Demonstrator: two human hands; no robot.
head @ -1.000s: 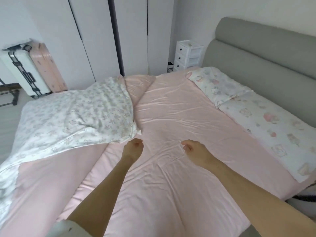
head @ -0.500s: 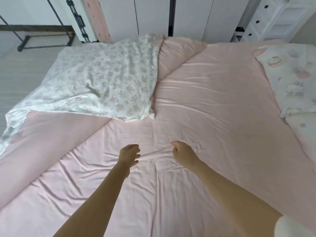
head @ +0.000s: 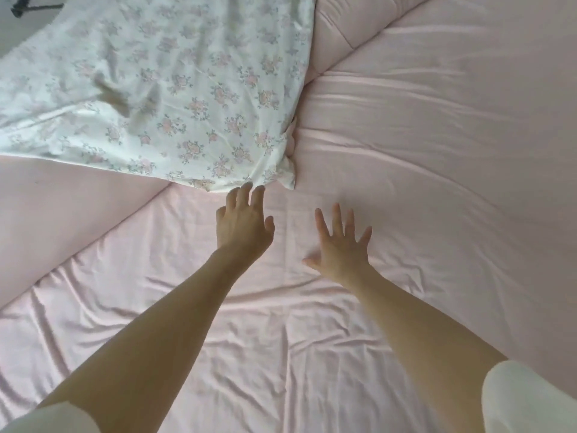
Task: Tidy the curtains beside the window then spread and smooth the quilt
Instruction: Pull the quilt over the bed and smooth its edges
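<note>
Pink satin quilt [head: 421, 145] covers the bed, its white floral underside [head: 162, 98] folded back far left. Left hand [head: 242, 225] reaches the fold's corner, fingers extended; right hand [head: 342, 248] is splayed above the quilt.

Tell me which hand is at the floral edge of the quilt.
The left hand: its fingertips reach the floral flap, while the right hand lies spread on plain pink quilt, apart from it.

The single head view looks steeply down from close above the bed [head: 437, 135], facing across it toward the quilt [head: 175, 89] at upper left.
</note>
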